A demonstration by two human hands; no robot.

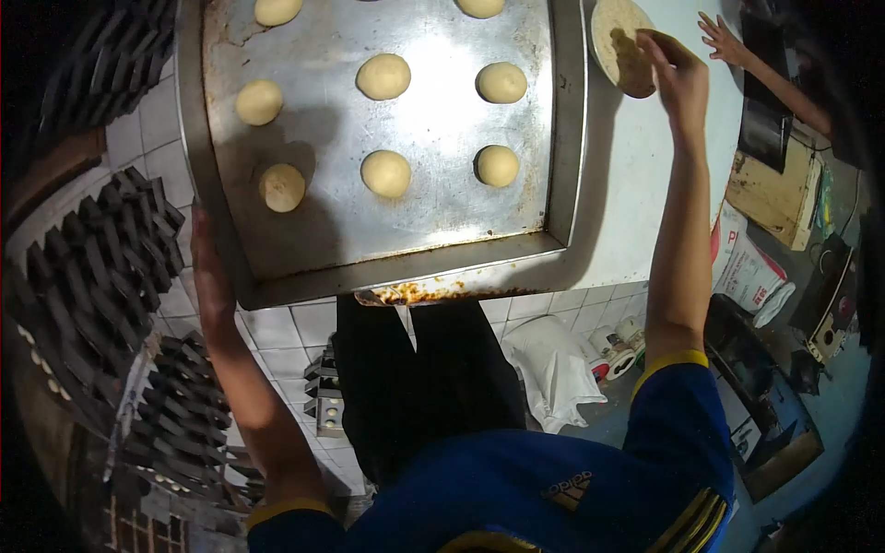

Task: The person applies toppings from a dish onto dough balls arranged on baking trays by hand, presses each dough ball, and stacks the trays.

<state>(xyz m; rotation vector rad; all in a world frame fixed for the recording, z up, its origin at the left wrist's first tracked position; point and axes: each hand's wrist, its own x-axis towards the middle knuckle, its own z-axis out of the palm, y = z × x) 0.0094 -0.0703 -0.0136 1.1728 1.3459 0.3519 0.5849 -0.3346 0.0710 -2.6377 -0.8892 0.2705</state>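
A large metal baking tray (442, 221) holds several round pale dough balls (385, 173), spaced apart in rows. Along the tray's left outer wall, my left hand (212, 272) grips the side, with its fingers partly hidden by the rim. To the right of the tray lies a round dish (604, 46) with a tan, grainy layer in it. My right hand (680, 78) is over this dish, fingertips bent down and drawn together. Whatever they pinch is too small to make out, and the hand's shadow falls on the dish.
The tray overhangs the front edge of a white table (622, 212). Another person's hand (724, 41) reaches in at the upper right, fingers spread. Stacked dark trays (101, 267) stand at the left. White sacks (553, 369) and a printed bag (751, 267) sit on the floor.
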